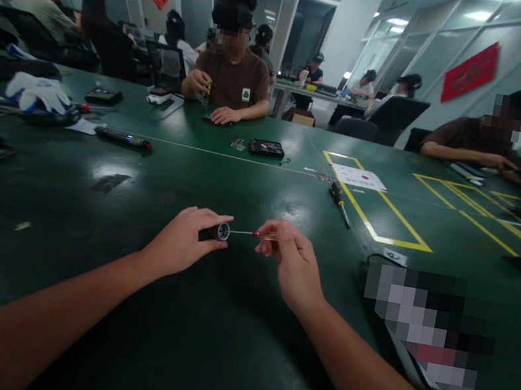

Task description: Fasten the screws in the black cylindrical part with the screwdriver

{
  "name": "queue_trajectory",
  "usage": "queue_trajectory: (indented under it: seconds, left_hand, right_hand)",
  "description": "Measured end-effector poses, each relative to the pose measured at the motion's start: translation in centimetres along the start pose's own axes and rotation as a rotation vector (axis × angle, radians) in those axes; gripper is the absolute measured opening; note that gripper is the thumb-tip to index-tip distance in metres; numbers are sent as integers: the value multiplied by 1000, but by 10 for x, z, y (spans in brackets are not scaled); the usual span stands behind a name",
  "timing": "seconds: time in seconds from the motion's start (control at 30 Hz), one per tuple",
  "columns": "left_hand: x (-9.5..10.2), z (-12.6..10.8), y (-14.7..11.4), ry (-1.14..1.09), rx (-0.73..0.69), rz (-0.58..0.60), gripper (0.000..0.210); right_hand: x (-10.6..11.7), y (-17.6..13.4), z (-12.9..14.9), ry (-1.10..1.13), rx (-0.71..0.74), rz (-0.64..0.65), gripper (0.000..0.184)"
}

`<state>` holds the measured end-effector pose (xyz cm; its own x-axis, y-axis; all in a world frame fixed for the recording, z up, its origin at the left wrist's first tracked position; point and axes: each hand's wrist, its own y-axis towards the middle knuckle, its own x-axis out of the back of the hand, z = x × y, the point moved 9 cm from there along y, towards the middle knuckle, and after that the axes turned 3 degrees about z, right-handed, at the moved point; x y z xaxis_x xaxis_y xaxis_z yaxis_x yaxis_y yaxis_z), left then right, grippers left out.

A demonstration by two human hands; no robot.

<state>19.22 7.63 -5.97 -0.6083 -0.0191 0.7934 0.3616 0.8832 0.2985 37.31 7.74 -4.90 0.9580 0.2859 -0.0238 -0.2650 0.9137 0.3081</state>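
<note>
My left hand (186, 240) is closed around a short black cylinder (208, 233), with its round metal-rimmed end (223, 231) facing right. My right hand (294, 258) pinches a small screwdriver (242, 233) by its handle, which has a red collar. The thin shaft points left, and its tip is at the open end of the cylinder. Whether the tip touches anything inside, I cannot tell. Both hands are held above the green table (194, 344).
A black-and-yellow screwdriver (340, 204) lies ahead to the right, near yellow tape (403, 244) and a paper sheet (359, 177). A black case (266, 148) sits in front of a seated co-worker (234, 76). White gloves (39, 94) and a dark pen-like tool (124, 139) lie left.
</note>
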Motion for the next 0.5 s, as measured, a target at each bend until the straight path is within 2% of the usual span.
queue_trajectory:
  seconds: [0.17,0.5]
  left_hand:
    - [1,-1,0,-2,-1,-1,48]
    - [1,-4,0,-1,-37,6,43]
  right_hand:
    - [10,2,-13,139,-50,-115,16]
    - [16,4,-35,205,-174,-205,29]
